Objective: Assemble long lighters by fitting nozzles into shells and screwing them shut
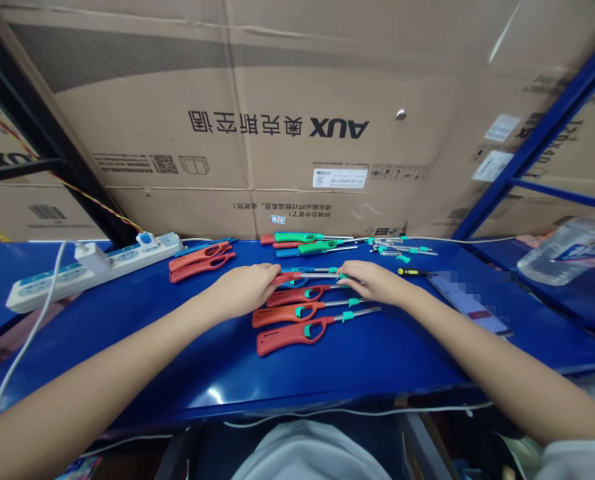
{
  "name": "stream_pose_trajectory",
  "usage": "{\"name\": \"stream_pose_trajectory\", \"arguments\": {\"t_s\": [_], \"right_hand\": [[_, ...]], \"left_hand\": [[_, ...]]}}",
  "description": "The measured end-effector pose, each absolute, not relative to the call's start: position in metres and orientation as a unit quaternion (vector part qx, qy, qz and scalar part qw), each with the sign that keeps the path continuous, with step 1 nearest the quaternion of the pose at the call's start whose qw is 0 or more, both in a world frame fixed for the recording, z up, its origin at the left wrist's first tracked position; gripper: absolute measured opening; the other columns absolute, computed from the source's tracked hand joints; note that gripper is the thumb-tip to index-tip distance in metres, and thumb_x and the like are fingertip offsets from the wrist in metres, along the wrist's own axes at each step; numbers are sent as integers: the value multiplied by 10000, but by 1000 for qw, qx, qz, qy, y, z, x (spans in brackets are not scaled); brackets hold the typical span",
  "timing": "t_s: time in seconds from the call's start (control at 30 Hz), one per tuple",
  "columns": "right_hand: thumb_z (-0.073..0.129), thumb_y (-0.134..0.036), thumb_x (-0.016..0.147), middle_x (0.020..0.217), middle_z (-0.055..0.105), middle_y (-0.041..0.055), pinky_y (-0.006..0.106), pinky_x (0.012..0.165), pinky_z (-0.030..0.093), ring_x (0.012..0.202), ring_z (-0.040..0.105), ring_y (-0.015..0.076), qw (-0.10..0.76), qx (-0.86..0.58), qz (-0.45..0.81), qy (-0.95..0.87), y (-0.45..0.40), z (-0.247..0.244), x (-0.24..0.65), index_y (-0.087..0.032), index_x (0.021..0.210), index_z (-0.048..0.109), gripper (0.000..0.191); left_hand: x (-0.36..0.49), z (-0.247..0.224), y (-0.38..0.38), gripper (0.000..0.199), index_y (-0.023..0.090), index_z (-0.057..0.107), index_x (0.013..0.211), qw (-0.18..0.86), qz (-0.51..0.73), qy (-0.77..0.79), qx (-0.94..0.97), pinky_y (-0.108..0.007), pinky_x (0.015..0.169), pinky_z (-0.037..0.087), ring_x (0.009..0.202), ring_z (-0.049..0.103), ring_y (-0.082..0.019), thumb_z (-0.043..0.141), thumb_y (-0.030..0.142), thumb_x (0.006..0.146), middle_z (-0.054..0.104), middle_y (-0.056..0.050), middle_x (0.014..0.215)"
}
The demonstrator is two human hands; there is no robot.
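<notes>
Brown cardboard sheeting [277, 87], printed with black lettering, is stood at twelve o'clock behind a glossy blue workbench [317, 373], with all directions read from the hands. A long white plastic power strip [127, 259], fitted with white plugs, is placed at nine o'clock. A clear plastic container [552, 257] with a blue label is seen at three o'clock, and a flat smartphone [470, 303], its screen partly pixelated, is laid nearer, between three and four.

At the centre, a red plastic-handled stick lighter [288, 277] with a slim metal rod is held level above the bench. Its handle is gripped by the left hand [247, 287], the fingers clamped around it; its rod end is pinched by the thumb and fingertips of the right hand [370, 280].

Three red and orange stick lighters [290, 337] are lined up at six o'clock, and two green-handled stick lighters [297, 237] are set at twelve. Two orange-red plastic handles [202, 268] are left at ten o'clock. Thin metal rods with teal fittings [420, 251] are scattered at two, and a small yellow-and-black screwdriver [410, 272] is laid at three.
</notes>
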State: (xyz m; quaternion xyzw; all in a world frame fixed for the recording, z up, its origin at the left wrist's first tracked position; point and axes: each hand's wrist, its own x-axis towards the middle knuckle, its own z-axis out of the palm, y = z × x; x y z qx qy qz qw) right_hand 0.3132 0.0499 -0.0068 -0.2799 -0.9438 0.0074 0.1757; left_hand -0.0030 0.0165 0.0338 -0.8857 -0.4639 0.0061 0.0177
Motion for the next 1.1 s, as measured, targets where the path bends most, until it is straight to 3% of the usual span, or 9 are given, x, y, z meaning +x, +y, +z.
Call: {"name": "stream_pose_trajectory", "arguments": {"t_s": [0.13,0.27,0.4,0.47,0.6,0.73,0.9,0.97,1.1], "right_hand": [[436,-345,1036,1022,690,115,366,849,534,941,648,213,202,-279,52,-937,58,-12,311,-170,1136,642,288],[477,-379,1019,988,709,88,353,884,517,942,651,205,154,-298,68,-940,76,-2,306,-173,1020,699,303],[330,-269,1057,1101,696,93,352,944,489,1045,631,195,157,-441,19,-884,119,5,311,-186,1058,701,380],[453,-233,1004,1151,662,138,401,966,469,1100,598,245,155,-484,-11,-861,142,2,315,-158,1090,696,269],[621,-202,892,1159,627,152,425,932,458,1079,579,284,125,-510,-42,-850,165,-6,317,-164,1106,686,226],[607,-164,891,1126,649,152,430,940,420,1095,566,300,111,-485,-66,-865,158,-2,312,-142,1072,646,186],[522,-252,980,1085,673,120,393,920,411,1023,605,261,110,-426,-66,-896,125,20,300,-167,1093,600,162],[479,-269,1003,1107,659,122,349,837,443,970,616,239,123,-385,-59,-913,105,29,290,-168,1153,571,203],[419,-291,1035,1089,640,140,318,740,462,946,615,233,110,-294,-80,-946,59,37,270,-136,1138,576,244]], "left_hand": [[9,27,29,198,178,577,1029,19,1,-440,-898,-307,641,476,887,702,-270,400,258,992,694,-118,1123],[20,22,47,263,171,595,1024,13,-15,-434,-901,-307,675,486,886,693,-264,396,342,1010,692,-125,1089],[24,20,73,345,147,607,1033,-5,-38,-421,-906,-323,728,498,883,677,-259,430,441,991,683,-135,1061],[26,18,84,381,138,611,1043,-16,-52,-411,-910,-324,739,504,877,670,-249,437,471,982,674,-136,1067],[30,7,96,309,137,621,1066,-24,-88,-393,-915,-337,857,508,1017,636,-250,470,392,978,645,-141,1127],[27,-1,96,330,140,569,1220,-12,-144,-407,-902,-372,966,483,1129,589,-252,479,354,985,592,-158,1240],[28,13,85,464,142,481,1354,61,-183,-412,-891,-471,1074,393,1304,465,-329,540,376,958,528,-169,1388],[35,24,76,412,146,515,1326,96,-147,-389,-904,-469,1033,420,1244,535,-329,529,332,959,600,-160,1314],[50,41,49,277,143,617,1116,64,-56,-408,-909,-389,755,517,915,688,-305,442,311,981,713,-148,1024]]}}
